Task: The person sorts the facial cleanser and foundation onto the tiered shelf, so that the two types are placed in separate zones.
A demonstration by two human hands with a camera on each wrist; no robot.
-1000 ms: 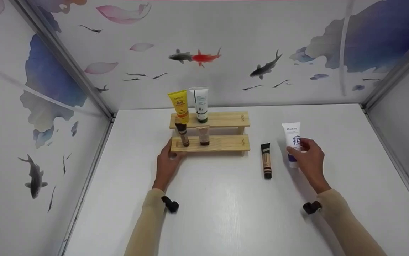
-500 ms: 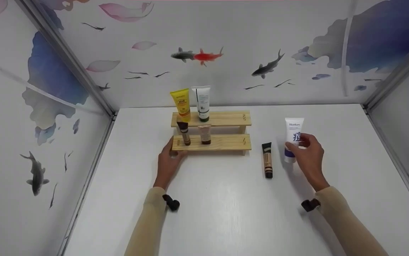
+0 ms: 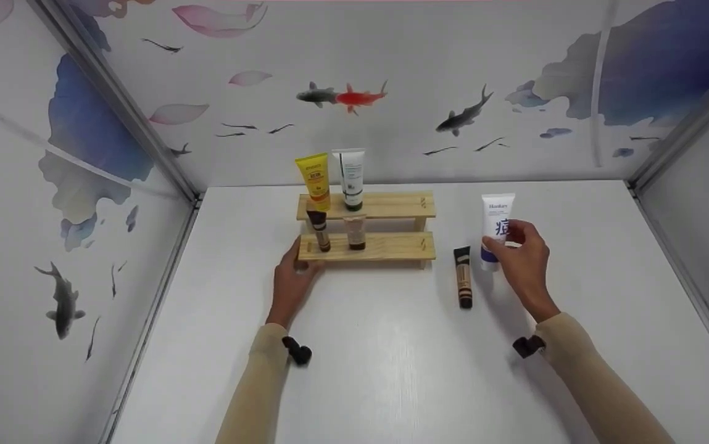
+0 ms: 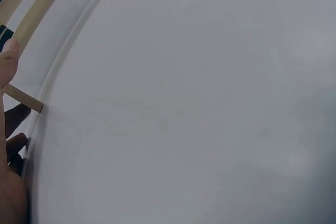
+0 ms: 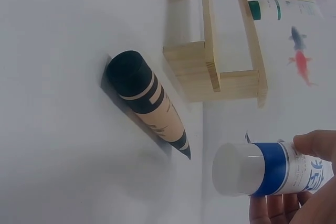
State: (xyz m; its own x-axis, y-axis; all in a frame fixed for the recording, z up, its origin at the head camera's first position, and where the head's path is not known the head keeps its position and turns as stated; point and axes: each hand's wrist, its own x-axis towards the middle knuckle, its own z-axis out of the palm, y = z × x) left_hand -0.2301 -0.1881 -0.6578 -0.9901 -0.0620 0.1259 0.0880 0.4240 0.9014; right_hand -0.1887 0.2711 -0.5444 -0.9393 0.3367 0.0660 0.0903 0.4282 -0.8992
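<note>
My right hand (image 3: 524,256) pinches a white squeeze tube (image 3: 497,213) with a blue band, cap down, raised above the table. In the right wrist view the tube's white cap (image 5: 233,169) points away from the palm. My left hand (image 3: 292,280) grips the left end of a two-step wooden display rack (image 3: 394,246). In the left wrist view its thumb lies on the shelf edge, with the other fingers curled by the rack's leg (image 4: 23,98). A beige tube with black ends (image 3: 464,279) lies on the table between the rack and my right hand.
On the upper step stand a yellow tube (image 3: 315,180) and a white-and-green tube (image 3: 352,179). A dark-topped tube (image 3: 319,231) and a pale pink tube (image 3: 356,233) stand on the lower step. Patterned wall panels (image 3: 391,142) enclose the white table (image 3: 379,357).
My right hand has carried the white tube a little away from me, then leftward, nearer the lying beige tube. My left hand stays at the rack's left end.
</note>
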